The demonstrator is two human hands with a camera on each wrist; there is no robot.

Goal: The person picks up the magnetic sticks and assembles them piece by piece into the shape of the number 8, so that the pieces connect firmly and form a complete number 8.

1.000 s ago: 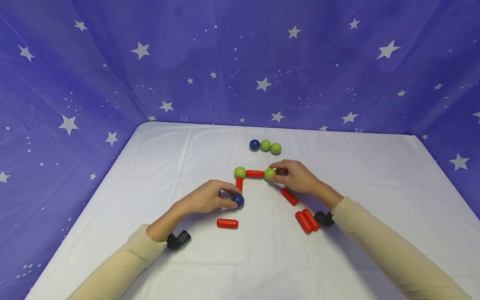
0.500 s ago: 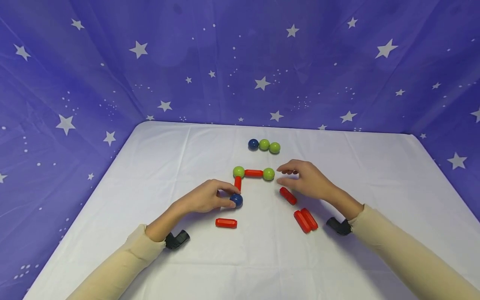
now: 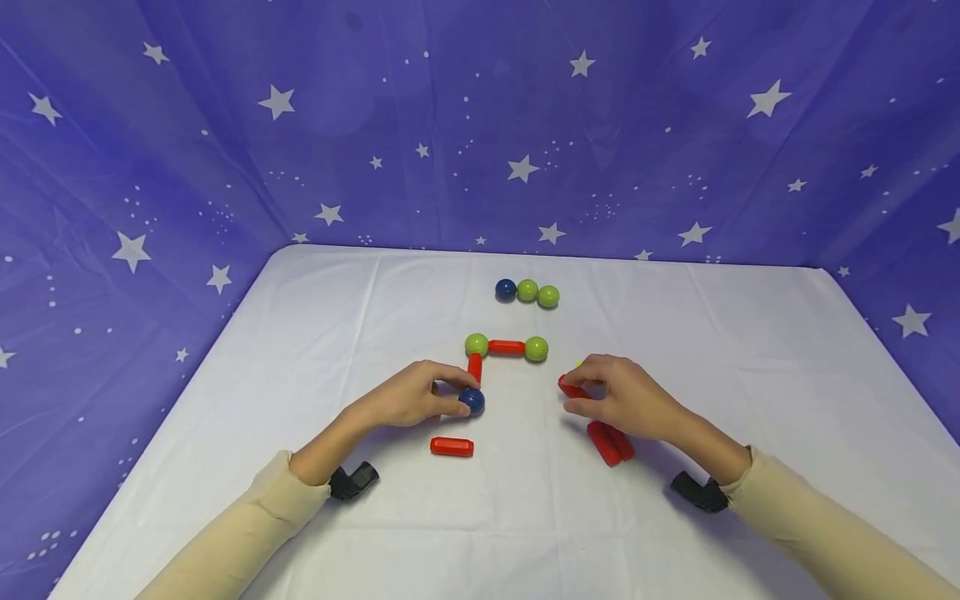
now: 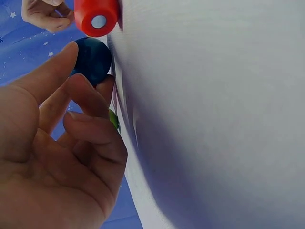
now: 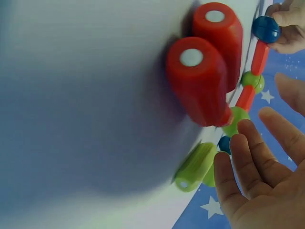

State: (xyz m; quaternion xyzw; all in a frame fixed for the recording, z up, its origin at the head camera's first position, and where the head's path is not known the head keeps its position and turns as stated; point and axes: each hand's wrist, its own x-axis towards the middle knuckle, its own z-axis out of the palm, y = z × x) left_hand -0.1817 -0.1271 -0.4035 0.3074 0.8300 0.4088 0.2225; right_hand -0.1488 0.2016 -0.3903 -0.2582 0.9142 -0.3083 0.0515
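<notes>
My left hand [image 3: 420, 393] pinches a dark blue ball [image 3: 472, 402] between thumb and fingers, low at the white tablecloth. From that ball a short red rod [image 3: 475, 368] runs to a green ball [image 3: 476, 344], and a second red rod [image 3: 507, 347] runs on to another green ball [image 3: 536, 348]. My right hand [image 3: 626, 398] hovers with thumb and fingers parted around a loose red rod [image 3: 572, 387], part of it hidden by the fingers. Below that hand lie two red rods [image 5: 196, 81] side by side, with pale discs in their ends.
A blue ball [image 3: 506, 290] and two green balls [image 3: 527, 290] stand in a row farther back. One more red rod [image 3: 452, 447] lies in front of the left hand. A light green rod [image 5: 195, 167] lies beyond the right hand, mostly hidden in the head view.
My right hand has let go of the right-hand green ball, drawn back to the right and come down over the loose red rod. The left hand keeps its hold on the blue ball.
</notes>
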